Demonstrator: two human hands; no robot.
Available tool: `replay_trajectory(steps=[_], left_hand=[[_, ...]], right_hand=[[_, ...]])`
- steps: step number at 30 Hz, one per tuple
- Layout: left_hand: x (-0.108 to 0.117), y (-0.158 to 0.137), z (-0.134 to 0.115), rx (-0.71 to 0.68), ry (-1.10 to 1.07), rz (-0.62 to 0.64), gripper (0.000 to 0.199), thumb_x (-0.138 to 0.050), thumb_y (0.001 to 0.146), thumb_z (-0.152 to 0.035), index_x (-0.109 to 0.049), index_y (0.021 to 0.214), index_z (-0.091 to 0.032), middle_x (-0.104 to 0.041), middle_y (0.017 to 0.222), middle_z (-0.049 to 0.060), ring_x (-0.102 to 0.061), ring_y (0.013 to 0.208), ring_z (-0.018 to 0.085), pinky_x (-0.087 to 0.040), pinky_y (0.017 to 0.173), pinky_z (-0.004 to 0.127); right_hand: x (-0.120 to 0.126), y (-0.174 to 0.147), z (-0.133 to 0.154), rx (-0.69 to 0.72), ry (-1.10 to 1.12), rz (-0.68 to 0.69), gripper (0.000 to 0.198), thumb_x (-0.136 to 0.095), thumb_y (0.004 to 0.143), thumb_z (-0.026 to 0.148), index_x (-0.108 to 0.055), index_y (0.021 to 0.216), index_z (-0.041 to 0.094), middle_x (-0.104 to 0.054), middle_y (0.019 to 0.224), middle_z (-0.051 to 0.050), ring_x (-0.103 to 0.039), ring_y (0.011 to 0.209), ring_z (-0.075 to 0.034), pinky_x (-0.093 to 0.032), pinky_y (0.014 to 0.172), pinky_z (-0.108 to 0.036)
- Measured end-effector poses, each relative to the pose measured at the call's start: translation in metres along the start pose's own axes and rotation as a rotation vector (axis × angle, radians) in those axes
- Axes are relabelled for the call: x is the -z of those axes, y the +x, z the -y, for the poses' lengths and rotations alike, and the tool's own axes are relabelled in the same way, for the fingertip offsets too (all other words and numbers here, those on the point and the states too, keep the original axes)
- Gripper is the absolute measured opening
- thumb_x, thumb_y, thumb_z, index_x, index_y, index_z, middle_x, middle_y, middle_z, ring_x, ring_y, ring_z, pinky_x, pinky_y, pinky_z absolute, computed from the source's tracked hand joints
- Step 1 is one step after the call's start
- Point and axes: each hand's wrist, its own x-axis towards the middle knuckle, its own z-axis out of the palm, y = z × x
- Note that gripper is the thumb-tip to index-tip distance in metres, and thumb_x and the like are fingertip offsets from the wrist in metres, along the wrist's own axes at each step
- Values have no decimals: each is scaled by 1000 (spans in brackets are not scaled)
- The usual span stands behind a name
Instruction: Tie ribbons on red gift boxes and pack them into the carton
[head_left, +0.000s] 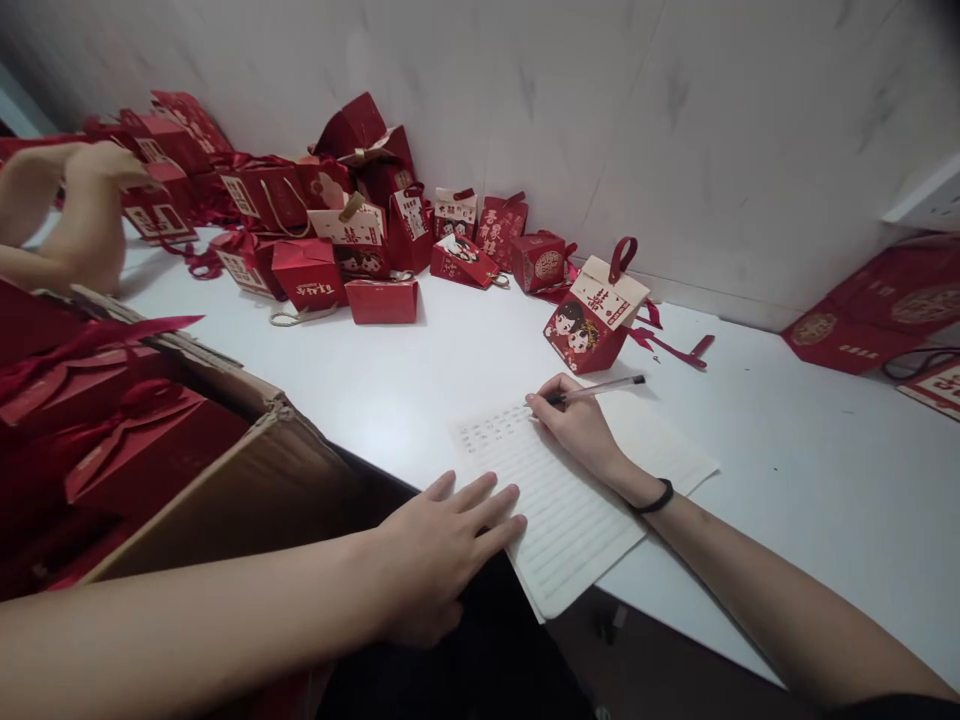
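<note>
My right hand [581, 428] is closed round a pen [600, 389] with a clear barrel and dark end, its tip at the lined paper [577, 540]. Several short rows of handwriting show near the top left of the page. Fingers spread, my left hand [450, 545] rests at the page's left edge by the table edge, holding nothing. Just beyond the paper stands a red and cream gift box [596, 315] with two cartoon figures and a ribbon loop on top.
Red gift boxes [307, 272] and bags crowd along the wall. An open cardboard carton [247, 470] with red boxes stands at left. Another person's arms [90, 210] reach in at far left. More red packaging [877, 305] lies at right on the white table [750, 450].
</note>
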Motion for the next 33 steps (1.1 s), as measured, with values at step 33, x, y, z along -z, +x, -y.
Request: replay_trajectory(steps=[33], left_hand=[[-17, 1, -4, 61, 121, -13, 97, -68, 56, -26, -21, 141, -20, -15, 148, 9, -8, 132, 44, -26, 101, 57]], right_hand=[[-5, -7, -7, 78, -94, 61, 30, -53, 72, 22, -31, 52, 19, -36, 44, 8, -34, 45, -8, -27, 45, -22]])
